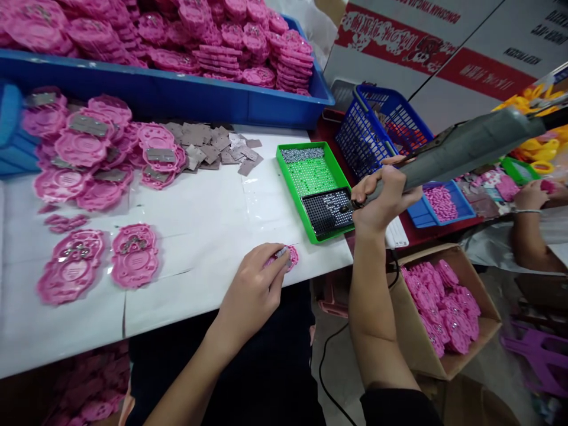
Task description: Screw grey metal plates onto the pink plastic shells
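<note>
My right hand (pixel 385 198) is wrapped round a grey-green electric screwdriver (pixel 461 155), held tilted with its bit low over a black perforated screw tray (pixel 317 216). That tray sits in the near end of a green tray (pixel 314 235), where small screws stand in the holes. By the front edge of the white table, my left hand (pixel 252 287) is closed on a pink plastic part (pixel 291 258), mostly hidden under the fingers. Left of it lie two pink plastic casings (pixel 134 260) with metal pieces on them. Grey metal plates (pixel 213 145) are scattered farther back.
A long blue bin (pixel 248 106) of stacked pink casings spans the back. Pink casings with plates are heaped at left (pixel 84 142). At right are a blue basket (pixel 361 127), a blue tray of small pink pieces (pixel 439 204), a cardboard box (pixel 483 307) and another person's hand (pixel 532 195).
</note>
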Tool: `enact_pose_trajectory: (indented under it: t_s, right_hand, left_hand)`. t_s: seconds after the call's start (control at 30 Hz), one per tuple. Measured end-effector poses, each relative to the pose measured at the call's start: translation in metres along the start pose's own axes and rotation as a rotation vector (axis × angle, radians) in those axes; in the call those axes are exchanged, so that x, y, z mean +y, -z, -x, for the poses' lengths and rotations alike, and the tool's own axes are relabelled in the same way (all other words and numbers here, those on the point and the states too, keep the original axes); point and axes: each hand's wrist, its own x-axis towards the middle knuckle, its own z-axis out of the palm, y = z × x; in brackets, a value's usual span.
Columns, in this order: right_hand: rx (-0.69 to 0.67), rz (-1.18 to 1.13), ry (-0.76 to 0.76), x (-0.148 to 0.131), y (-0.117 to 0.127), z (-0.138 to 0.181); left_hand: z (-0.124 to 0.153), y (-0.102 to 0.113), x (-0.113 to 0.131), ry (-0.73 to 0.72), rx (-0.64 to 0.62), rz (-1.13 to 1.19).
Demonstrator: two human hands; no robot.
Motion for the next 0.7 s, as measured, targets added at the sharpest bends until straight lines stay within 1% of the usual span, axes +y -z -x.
enact_pose_trajectory:
  t_s: [0.1,0.23,0.37,0.43,0.5,0.53,0.6,0.67,0.7]
  right_hand:
    - [-0.001,0.001,-0.019,0.002,0.002,0.000]
    - [0.031,0.004,-0.039,0.008,0.001,-0.002]
    - [-0.001,-0.058,-0.013,0.009,0.001,-0.006]
    - [0.007,-0.095,0.025,-0.001,0.001,-0.005]
    - [0.029,-0.138,0.037,-0.018,-0.002,0.002]
    - [0.019,-0.154,0.017,-0.028,-0.004,0.009]
    - [-0.035,-0.203,-0.001,-0.049,-0.008,0.028]
    - [-0.097,-0.267,0.011,-0.063,-0.013,0.052]
    - [-0.177,-0.275,-0.020,-0.067,-0.015,0.064]
  left_hand:
    - [0.000,0.000,0.000,0.003,-0.005,0.001]
    - [0.001,0.000,-0.001,0.011,-0.008,0.008]
    - [0.001,0.001,-0.001,0.027,-0.003,0.019]
    - [0.001,0.002,-0.001,0.033,0.006,0.034]
    - [0.001,0.003,-0.002,0.029,0.011,0.052]
    - [0.000,0.003,-0.002,0.025,0.012,0.058]
    - [0.000,0.003,-0.003,0.019,0.013,0.062]
    - [0.000,0.002,-0.004,0.014,0.014,0.058]
    - [0.000,0.002,-0.005,0.012,0.015,0.055]
